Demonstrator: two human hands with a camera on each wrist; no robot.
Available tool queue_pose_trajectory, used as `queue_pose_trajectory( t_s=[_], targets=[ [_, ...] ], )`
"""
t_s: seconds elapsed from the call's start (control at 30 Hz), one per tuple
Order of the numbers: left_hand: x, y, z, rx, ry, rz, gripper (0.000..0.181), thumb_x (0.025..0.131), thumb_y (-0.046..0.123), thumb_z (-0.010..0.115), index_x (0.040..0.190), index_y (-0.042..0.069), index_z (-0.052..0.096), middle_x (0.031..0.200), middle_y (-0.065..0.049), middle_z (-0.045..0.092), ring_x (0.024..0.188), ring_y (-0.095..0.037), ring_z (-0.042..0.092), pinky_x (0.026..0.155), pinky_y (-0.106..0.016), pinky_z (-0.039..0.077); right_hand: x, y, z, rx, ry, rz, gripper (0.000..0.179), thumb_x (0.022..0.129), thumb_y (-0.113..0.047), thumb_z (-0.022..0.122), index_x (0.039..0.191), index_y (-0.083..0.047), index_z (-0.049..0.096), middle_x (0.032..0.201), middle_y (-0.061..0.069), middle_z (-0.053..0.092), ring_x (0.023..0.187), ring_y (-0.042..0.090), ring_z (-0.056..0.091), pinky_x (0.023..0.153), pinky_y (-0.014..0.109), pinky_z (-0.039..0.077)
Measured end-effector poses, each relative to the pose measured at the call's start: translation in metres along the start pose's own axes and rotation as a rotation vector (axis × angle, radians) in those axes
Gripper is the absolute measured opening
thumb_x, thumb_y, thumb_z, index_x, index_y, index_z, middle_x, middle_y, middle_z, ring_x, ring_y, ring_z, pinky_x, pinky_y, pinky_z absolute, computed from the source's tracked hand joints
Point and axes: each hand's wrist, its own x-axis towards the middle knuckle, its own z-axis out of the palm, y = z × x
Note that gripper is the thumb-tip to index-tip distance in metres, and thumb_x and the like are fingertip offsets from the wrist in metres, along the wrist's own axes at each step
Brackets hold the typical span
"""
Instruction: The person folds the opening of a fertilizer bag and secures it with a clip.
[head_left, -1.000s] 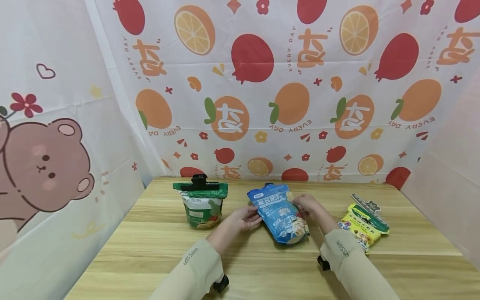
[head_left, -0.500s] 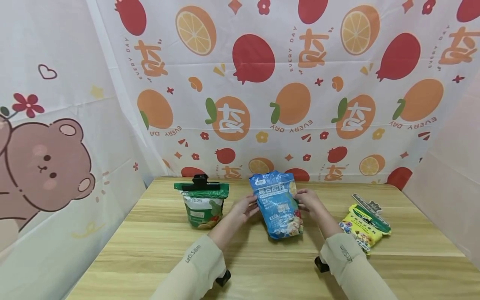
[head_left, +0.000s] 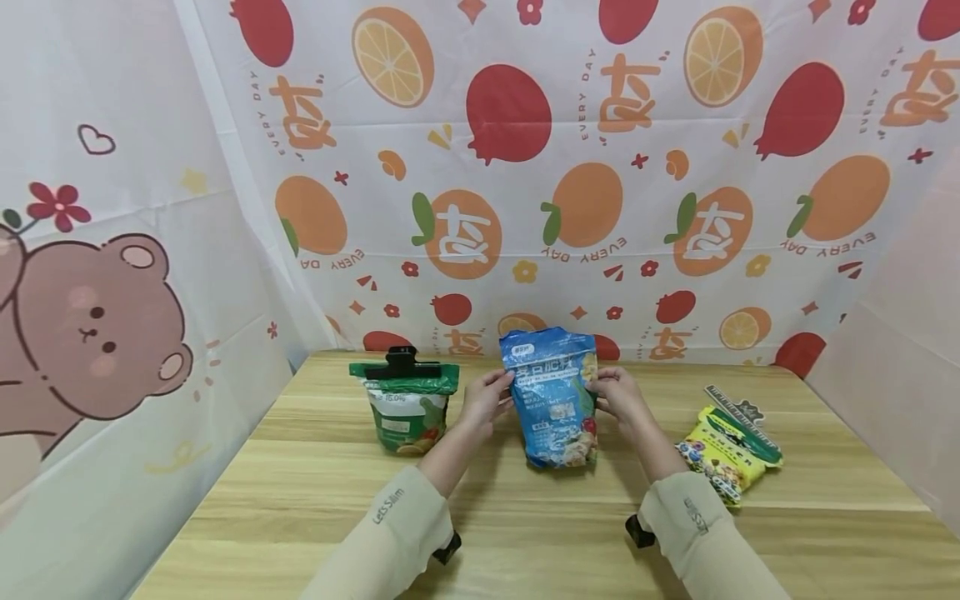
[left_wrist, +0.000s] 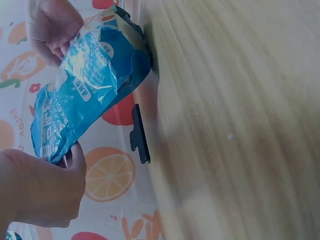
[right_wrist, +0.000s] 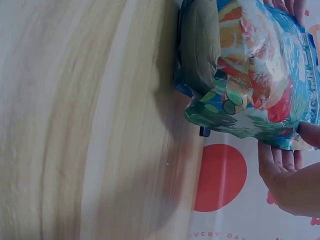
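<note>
Both hands hold a blue fertilizer bag (head_left: 553, 417) by its side edges, front face toward me. Thumb and fingers of the left hand (head_left: 483, 406) pinch its left edge, and the right hand (head_left: 619, 397) pinches the right edge from the other side. The bag's bottom is right at the tabletop in both wrist views. In the right wrist view, the right hand (right_wrist: 295, 177) has its thumb on the front and its fingers behind. A black bag clip (left_wrist: 140, 134) lies on the table beyond the bag, hidden from the head view.
To the left stands a green and white bag (head_left: 408, 417) with a black clip (head_left: 401, 364) across its top. A yellow bag (head_left: 727, 458) lies at the right, with a grey clip (head_left: 738, 412) at its green end. A printed curtain (head_left: 517, 208) hangs behind the wooden table (head_left: 300, 500).
The blue bag has gone from leaning and turned to nearly upright, its top rising and its bottom shifting left and back. Both hands have moved up with it, still at its edges.
</note>
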Motion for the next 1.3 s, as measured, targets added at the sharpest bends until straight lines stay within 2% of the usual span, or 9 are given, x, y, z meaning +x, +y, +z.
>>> queue_pose_trajectory(
  t_s=[0.2, 0.4, 0.67, 0.83, 1.0, 1.1, 1.23, 1.3],
  targets=[
    [-0.002, 0.004, 0.005, 0.030, 0.029, 0.049, 0.027, 0.092, 0.014, 0.059, 0.113, -0.003, 0.061, 0.096, -0.011, 0.060, 0.081, -0.018, 0.058, 0.076, -0.033, 0.051, -0.003, -0.001, -0.003, 0.031, 0.015, -0.002, 0.029, 0.090, -0.002, 0.053, 0.114, 0.003, 0.039, 0.112, 0.016, 0.045, 0.105, 0.030, 0.048, 0.091, 0.044, 0.041],
    [-0.001, 0.008, 0.006, 0.004, 0.035, 0.064, 0.027, 0.090, 0.012, 0.060, 0.113, -0.003, 0.062, 0.101, -0.013, 0.061, 0.086, -0.020, 0.060, 0.078, -0.034, 0.051, -0.005, -0.001, -0.004, 0.071, 0.019, -0.032, 0.022, 0.088, 0.001, 0.055, 0.106, 0.001, 0.041, 0.102, 0.012, 0.046, 0.089, 0.017, 0.053, 0.086, 0.038, 0.045],
    [0.002, 0.013, 0.003, 0.000, -0.032, 0.078, 0.031, 0.091, 0.013, 0.059, 0.118, -0.002, 0.060, 0.111, -0.016, 0.059, 0.098, -0.025, 0.058, 0.085, -0.036, 0.047, -0.007, -0.006, -0.010, 0.108, 0.007, -0.100, 0.020, 0.087, 0.006, 0.056, 0.096, -0.003, 0.041, 0.083, 0.002, 0.046, 0.080, 0.010, 0.054, 0.073, 0.025, 0.047],
    [0.000, 0.015, -0.002, -0.001, -0.064, 0.088, 0.032, 0.091, 0.011, 0.058, 0.119, -0.005, 0.057, 0.114, -0.018, 0.058, 0.103, -0.028, 0.057, 0.087, -0.037, 0.046, -0.011, -0.009, -0.013, 0.063, -0.046, -0.163, 0.020, 0.086, 0.009, 0.055, 0.096, -0.002, 0.041, 0.075, 0.000, 0.043, 0.077, 0.010, 0.057, 0.075, 0.025, 0.049],
    [-0.003, 0.018, -0.006, 0.008, -0.118, 0.106, 0.025, 0.091, 0.008, 0.058, 0.109, -0.010, 0.056, 0.104, -0.015, 0.057, 0.101, -0.026, 0.056, 0.088, -0.037, 0.045, -0.015, -0.009, -0.015, 0.017, -0.100, -0.194, 0.018, 0.086, 0.009, 0.056, 0.098, 0.001, 0.045, 0.078, 0.001, 0.054, 0.079, 0.011, 0.061, 0.082, 0.031, 0.048],
    [-0.005, 0.019, -0.006, 0.076, -0.176, 0.113, 0.029, 0.092, 0.011, 0.058, 0.112, -0.009, 0.055, 0.107, -0.014, 0.056, 0.107, -0.027, 0.052, 0.092, -0.039, 0.042, -0.017, -0.009, -0.017, 0.000, -0.129, -0.207, 0.017, 0.086, 0.009, 0.055, 0.099, 0.003, 0.047, 0.080, 0.002, 0.055, 0.080, 0.011, 0.061, 0.084, 0.033, 0.047],
    [-0.008, 0.018, -0.005, 0.173, -0.239, 0.124, 0.038, 0.092, 0.018, 0.058, 0.121, -0.006, 0.054, 0.114, -0.015, 0.056, 0.115, -0.028, 0.047, 0.097, -0.042, 0.036, -0.017, -0.008, -0.019, -0.050, -0.174, -0.217, 0.026, 0.087, 0.008, 0.052, 0.113, 0.009, 0.048, 0.089, 0.004, 0.060, 0.084, 0.012, 0.061, 0.087, 0.036, 0.046],
    [-0.009, 0.018, -0.005, 0.184, -0.251, 0.122, 0.037, 0.092, 0.018, 0.058, 0.121, -0.005, 0.055, 0.115, -0.015, 0.057, 0.117, -0.028, 0.046, 0.098, -0.043, 0.035, -0.018, -0.008, -0.020, -0.066, -0.194, -0.215, 0.034, 0.089, 0.007, 0.049, 0.123, 0.010, 0.046, 0.096, 0.008, 0.061, 0.087, 0.013, 0.060, 0.089, 0.038, 0.044]
  ],
)
